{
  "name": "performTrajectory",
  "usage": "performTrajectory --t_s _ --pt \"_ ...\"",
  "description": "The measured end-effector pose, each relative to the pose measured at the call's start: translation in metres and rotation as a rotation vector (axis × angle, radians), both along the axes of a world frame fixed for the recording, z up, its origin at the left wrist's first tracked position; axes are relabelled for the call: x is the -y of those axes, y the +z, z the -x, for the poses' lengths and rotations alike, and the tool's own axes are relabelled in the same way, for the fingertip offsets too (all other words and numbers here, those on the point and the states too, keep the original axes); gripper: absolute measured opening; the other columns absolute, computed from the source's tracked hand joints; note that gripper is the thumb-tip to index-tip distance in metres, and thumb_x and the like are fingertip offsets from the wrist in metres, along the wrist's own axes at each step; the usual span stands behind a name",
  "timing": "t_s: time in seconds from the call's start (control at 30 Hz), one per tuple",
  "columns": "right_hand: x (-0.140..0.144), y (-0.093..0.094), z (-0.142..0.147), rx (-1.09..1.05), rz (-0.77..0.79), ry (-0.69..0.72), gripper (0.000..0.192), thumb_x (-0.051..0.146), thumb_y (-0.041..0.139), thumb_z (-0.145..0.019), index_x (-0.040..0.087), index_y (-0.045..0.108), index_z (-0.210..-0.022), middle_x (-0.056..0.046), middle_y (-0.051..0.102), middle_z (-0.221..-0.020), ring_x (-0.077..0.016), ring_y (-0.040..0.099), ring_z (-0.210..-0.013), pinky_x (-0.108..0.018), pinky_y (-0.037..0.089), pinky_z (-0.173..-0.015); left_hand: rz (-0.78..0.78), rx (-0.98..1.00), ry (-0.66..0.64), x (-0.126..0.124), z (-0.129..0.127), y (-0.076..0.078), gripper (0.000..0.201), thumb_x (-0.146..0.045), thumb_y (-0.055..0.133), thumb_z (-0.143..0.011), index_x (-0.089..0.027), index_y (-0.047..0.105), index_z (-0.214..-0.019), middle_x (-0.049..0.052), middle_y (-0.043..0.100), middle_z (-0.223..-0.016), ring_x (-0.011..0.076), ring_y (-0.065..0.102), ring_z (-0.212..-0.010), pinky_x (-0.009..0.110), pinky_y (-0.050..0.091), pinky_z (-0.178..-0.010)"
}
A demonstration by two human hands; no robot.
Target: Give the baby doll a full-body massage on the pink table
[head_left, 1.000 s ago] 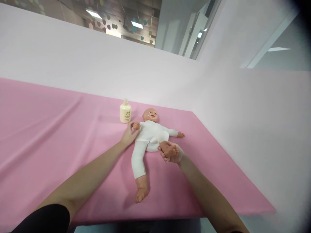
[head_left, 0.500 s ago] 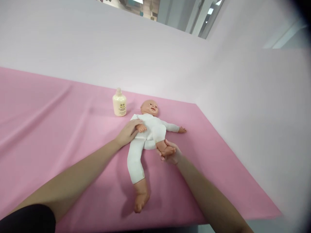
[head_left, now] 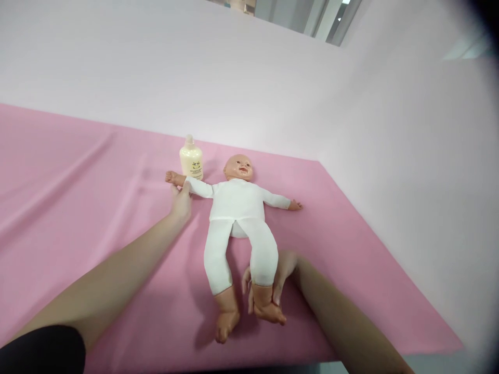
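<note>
A baby doll (head_left: pixel 237 208) in a white bodysuit lies face up on the pink cloth (head_left: pixel 97 218), arms spread and both legs stretched toward me. My left hand (head_left: pixel 181 200) pinches the doll's arm near the wrist, out to the left. My right hand (head_left: pixel 277 280) is wrapped around the ankle of the doll's right-side leg, just above its foot. A small cream lotion bottle (head_left: pixel 191 162) stands upright beside the doll's head, close behind my left hand.
The pink cloth covers the table up to a pale wall (head_left: pixel 234 83) at the back and right. The table's near edge (head_left: pixel 351 356) runs along the bottom right.
The doll's bent leg has been pulled straight toward me by my right hand. My left hand has drawn the doll's arm from its chest out to the left.
</note>
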State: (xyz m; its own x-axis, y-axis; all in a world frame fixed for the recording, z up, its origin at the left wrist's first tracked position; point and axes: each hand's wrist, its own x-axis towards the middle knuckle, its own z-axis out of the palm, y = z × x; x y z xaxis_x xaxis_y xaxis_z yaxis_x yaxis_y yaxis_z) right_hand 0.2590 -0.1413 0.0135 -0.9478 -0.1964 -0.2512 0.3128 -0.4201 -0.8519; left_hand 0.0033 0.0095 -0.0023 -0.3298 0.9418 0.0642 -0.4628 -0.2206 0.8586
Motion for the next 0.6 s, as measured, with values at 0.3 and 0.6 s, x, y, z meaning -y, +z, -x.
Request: performTrajectory --t_s 0.3,0.6 --pt "0.003 -0.011 0.000 -0.233 0.117 -0.026 0.071 0.005 0.081 -0.054 0.017 0.046 -0.114 -0.011 0.066 -0.106 -0.0222 0.065 -0.099 -0.032 0.054 -0.081 -0.163 -0.100 -0.080 -0.004 -0.002 -0.007 0.031 -0.036 0.064 -0.080 -0.023 0.050 -0.106 0.008 0.056 -0.124 0.0227 0.054 -0.116 0.042 0.045 -0.099" --pt "0.000 -0.017 -0.018 -0.509 0.350 -0.390 0.059 0.056 0.072 -0.057 0.019 0.041 -0.091 -0.003 0.066 -0.072 -0.0156 0.063 -0.059 -0.029 0.056 -0.047 -0.693 -1.093 -0.190 0.030 -0.011 0.007 0.042 -0.030 0.052 -0.088 -0.018 0.046 -0.127 0.013 0.053 -0.129 0.0267 0.047 -0.122 0.047 0.036 -0.104"
